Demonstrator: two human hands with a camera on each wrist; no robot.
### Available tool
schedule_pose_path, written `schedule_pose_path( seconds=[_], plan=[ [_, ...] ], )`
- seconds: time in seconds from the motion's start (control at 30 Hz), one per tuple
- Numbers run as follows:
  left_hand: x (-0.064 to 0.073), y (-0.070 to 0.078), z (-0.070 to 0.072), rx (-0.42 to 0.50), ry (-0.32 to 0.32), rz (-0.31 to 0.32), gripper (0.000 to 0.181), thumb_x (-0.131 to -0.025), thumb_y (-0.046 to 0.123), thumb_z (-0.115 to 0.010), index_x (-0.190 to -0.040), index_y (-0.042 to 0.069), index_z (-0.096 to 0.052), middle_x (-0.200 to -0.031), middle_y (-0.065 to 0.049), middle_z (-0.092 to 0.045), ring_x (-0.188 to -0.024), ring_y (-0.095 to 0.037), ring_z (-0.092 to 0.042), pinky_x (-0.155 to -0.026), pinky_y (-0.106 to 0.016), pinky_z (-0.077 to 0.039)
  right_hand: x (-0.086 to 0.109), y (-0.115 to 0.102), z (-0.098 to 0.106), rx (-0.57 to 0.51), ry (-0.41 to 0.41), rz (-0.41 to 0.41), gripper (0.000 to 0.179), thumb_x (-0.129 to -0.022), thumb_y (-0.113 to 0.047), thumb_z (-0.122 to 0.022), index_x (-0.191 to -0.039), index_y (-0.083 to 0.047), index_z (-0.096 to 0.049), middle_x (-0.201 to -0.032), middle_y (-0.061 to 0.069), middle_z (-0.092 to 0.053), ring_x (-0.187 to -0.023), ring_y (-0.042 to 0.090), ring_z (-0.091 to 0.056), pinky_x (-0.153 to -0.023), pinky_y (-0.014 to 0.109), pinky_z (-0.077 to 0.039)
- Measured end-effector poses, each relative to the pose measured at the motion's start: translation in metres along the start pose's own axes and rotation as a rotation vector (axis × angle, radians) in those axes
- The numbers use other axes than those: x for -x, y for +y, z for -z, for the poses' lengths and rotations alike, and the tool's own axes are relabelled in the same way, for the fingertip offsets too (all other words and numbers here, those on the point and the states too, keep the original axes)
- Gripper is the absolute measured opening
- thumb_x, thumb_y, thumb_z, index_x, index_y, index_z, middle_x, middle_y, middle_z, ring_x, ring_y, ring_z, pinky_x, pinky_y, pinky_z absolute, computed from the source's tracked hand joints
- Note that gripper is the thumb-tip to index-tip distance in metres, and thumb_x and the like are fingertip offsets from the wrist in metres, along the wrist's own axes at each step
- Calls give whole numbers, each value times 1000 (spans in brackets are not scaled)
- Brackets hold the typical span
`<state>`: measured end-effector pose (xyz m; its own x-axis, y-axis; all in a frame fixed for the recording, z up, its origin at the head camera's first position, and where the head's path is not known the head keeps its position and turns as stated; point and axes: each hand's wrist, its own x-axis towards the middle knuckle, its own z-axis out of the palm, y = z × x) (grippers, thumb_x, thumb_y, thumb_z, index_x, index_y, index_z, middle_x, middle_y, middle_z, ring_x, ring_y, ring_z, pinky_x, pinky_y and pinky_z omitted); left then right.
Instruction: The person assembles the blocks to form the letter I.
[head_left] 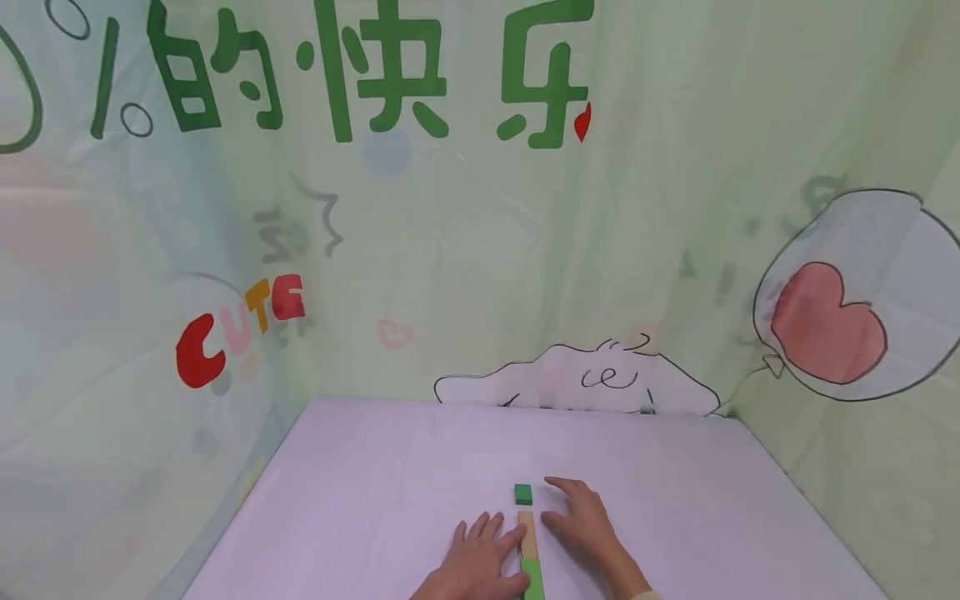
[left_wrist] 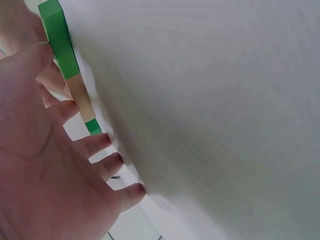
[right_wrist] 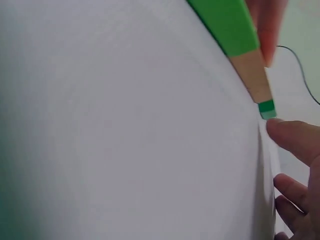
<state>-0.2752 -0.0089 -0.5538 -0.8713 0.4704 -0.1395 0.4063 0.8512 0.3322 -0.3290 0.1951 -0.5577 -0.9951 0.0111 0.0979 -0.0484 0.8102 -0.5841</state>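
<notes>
A row of blocks lies on the white table in the head view: a long light green block (head_left: 532, 577) nearest the person, a plain wooden block (head_left: 528, 537) beyond it, and a small dark green block (head_left: 523, 494) past a narrow gap. My left hand (head_left: 480, 560) lies along the left side of the row, fingers spread, its index fingertip at the wooden block and thumb at the light green one. To the right of the row, my right hand (head_left: 587, 525) holds nothing; its thumb and index finger are parted beside the dark green block.
The white tabletop (head_left: 360, 500) stretches around the blocks to its back edge. Printed cloth (head_left: 480, 275) hangs behind it and along both sides, with green characters, a balloon with a heart and coloured letters.
</notes>
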Motion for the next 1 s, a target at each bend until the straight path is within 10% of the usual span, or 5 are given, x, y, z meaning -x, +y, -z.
schedule_pose_path(
  seconds=[0.27, 1.0],
  plan=[
    [-3, 3, 1, -11, -23, -1, 70, -80, 73, -43, -141, 41, -35, -146, -2, -36, -134, -31, -30, -101, -61, -26, 21, 23, 14, -165, -32, -55, 58, -77, -25, -75, -130, -19, -54, -135, 10, -49, -127, 36, -40, -99, 56, -33],
    [-5, 11, 14, 41, 51, 28, 45, -89, 55, -44, -129, 36, -52, -131, -4, -49, -123, -29, -42, -94, -59, -33, 53, 30, 18, -193, -65, -194, 54, -79, -47, -68, -126, -21, -57, -134, 9, -49, -128, 39, -36, -98, 57, -33]
  ],
)
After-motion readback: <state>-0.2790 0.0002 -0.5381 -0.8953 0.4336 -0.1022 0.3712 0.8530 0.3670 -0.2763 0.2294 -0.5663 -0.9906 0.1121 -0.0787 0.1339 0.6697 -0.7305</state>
